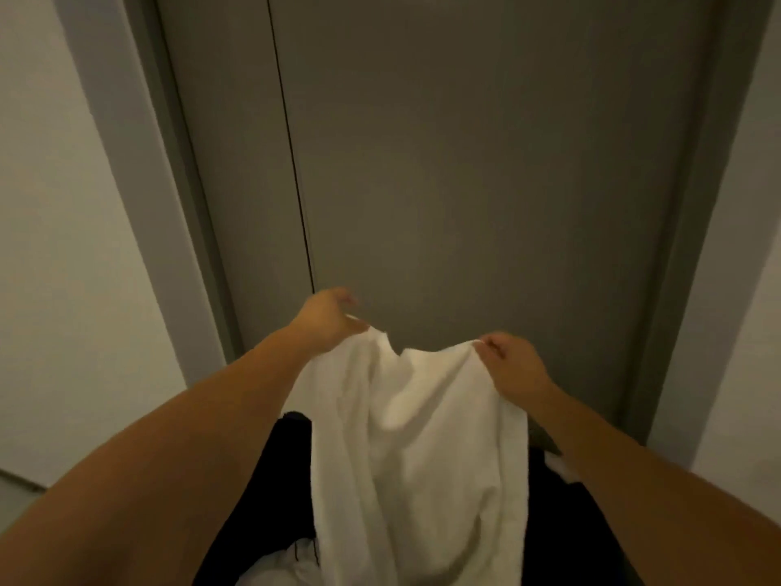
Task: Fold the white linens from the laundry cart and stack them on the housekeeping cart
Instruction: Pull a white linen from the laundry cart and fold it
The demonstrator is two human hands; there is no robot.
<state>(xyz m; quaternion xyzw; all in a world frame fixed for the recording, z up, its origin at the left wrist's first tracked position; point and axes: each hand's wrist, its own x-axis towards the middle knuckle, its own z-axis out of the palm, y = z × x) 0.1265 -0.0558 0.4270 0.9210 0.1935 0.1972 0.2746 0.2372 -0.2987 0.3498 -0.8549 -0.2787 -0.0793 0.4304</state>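
While left hand [327, 315] and right hand [509, 363] pinch top corners, towel [416, 450] hangs lengthwise, long axis vertical, before door [486, 162].

Grey double doors [465, 184] (dimly lit) stand between pale walls [63, 247].

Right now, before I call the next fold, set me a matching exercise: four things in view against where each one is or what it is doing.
Things:
1. left hand
2. right hand
3. white towel
4. grey door

States:
A. hangs down between both hands
B. fills the background behind the towel
C. pinches the towel's upper right corner
D. pinches the towel's upper left corner

Pairs: 1-D, 2-C, 3-A, 4-B
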